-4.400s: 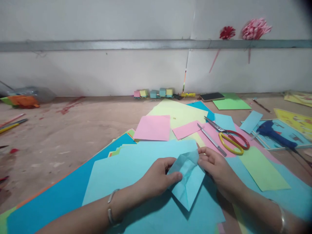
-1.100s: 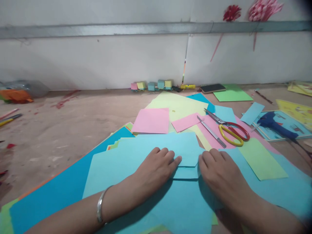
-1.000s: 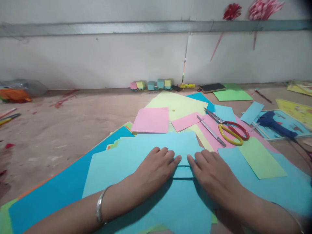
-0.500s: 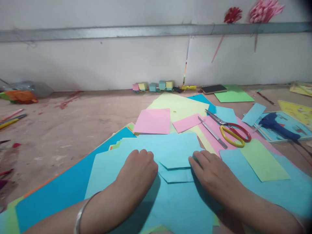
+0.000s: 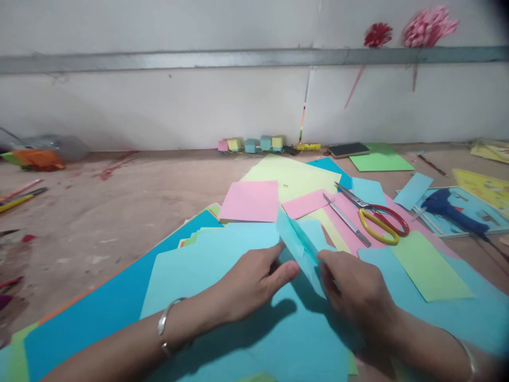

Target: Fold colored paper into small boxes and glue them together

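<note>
A folded light-blue paper piece (image 5: 299, 242) stands on edge above the light-blue sheets (image 5: 207, 260), lifted off them. My right hand (image 5: 352, 284) pinches its lower right part. My left hand (image 5: 254, 281) is beside it on the left, thumb out and fingers curled under the paper's left side, touching it. Both forearms reach in from the bottom edge, each with a silver bangle at the wrist.
Pink squares (image 5: 250, 200), a pale yellow sheet (image 5: 290, 172), yellow-and-red scissors (image 5: 377, 220) and a craft knife (image 5: 345, 219) lie just beyond the hands. A blue glue gun (image 5: 453, 209) is at right. Small paper cubes (image 5: 250, 144) line the wall. Pencils (image 5: 19, 196) lie far left.
The folded paper lay flat under both pressing hands; now it is lifted and stands on edge between them. My left hand came back from its left side to hold it.
</note>
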`<state>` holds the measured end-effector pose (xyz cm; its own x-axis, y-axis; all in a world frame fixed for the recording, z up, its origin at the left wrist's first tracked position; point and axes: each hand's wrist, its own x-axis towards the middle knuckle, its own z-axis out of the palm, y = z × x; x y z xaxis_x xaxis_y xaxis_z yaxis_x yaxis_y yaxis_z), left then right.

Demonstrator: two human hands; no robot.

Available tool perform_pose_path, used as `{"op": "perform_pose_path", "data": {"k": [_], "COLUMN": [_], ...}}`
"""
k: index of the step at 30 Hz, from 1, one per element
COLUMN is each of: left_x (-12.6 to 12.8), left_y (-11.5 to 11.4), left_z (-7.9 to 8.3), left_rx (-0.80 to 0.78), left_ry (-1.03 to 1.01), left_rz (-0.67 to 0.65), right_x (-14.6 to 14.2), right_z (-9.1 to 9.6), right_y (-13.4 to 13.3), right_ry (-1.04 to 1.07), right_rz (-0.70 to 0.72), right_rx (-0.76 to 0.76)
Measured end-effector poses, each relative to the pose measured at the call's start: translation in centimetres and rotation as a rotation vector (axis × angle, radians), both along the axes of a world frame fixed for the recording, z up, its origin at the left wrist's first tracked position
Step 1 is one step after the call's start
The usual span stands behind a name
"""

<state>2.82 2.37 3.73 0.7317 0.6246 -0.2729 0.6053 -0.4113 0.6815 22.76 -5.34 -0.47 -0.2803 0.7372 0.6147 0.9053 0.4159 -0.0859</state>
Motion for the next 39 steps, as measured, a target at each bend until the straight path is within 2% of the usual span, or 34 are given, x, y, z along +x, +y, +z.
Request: {"op": "perform_pose_path", "data": {"k": [2,3,7,9,12,16,19,23,25,27,30,32,36,39], "left_x": [0.1,0.2,0.3,0.1,-0.3,-0.6,-0.6,-0.4,-0.3,-0.3,-0.4,-0.5,-0.5,-0.4], "left_y": [0.2,0.2,0.6,1.1,1.8,2.1,2.0,1.6,1.5,1.4,1.1,0.9,0.5,0.4], "left_z": [-0.7,-1.1,-2.3,-2.5,-1.7,0.0,0.1,-1.1,-1.6,-2.0,-2.4,-2.6,-2.8,-2.8], "left_rx": [-0.197,-0.244,-0.196,-0.150,-0.113,-0.114,0.045,0.410,0.514,0.575,0.660,0.722,0.773,0.761], "left_ry": [-0.190,-0.253,-0.376,-0.353,-0.194,0.054,0.216,0.353,0.339,0.275,0.180,0.146,0.148,0.181], "left_rz": [0.092,0.124,0.201,0.223,0.151,-0.085,-0.214,-0.170,-0.155,-0.167,-0.206,-0.252,-0.372,-0.439], "right_x": [-0.6,-0.9,-1.2,-0.9,-0.5,-0.4,-0.8,-1.0,-0.9,-0.6,0.1,0.6,1.1,0.9], "right_z": [0.1,0.1,-0.1,-0.1,0.0,0.1,-0.2,-0.4,-0.3,-0.1,0.2,0.1,-0.4,-0.9], "right_y": [-0.4,-0.6,-0.6,-0.3,0.1,0.2,0.0,-0.2,-0.3,-0.1,0.4,0.9,1.7,2.0], "right_ry": [-0.011,0.016,0.191,0.162,0.008,-0.102,-0.103,-0.101,-0.062,0.000,0.067,0.099,0.155,0.100], "right_rz": [0.079,0.125,0.235,0.230,0.204,0.194,0.267,0.356,0.377,0.353,0.205,0.139,0.222,0.278], "right_rx": [-0.012,-0.039,-0.206,-0.240,-0.174,-0.063,-0.104,-0.196,-0.235,-0.224,-0.125,-0.136,-0.306,-0.278]}}
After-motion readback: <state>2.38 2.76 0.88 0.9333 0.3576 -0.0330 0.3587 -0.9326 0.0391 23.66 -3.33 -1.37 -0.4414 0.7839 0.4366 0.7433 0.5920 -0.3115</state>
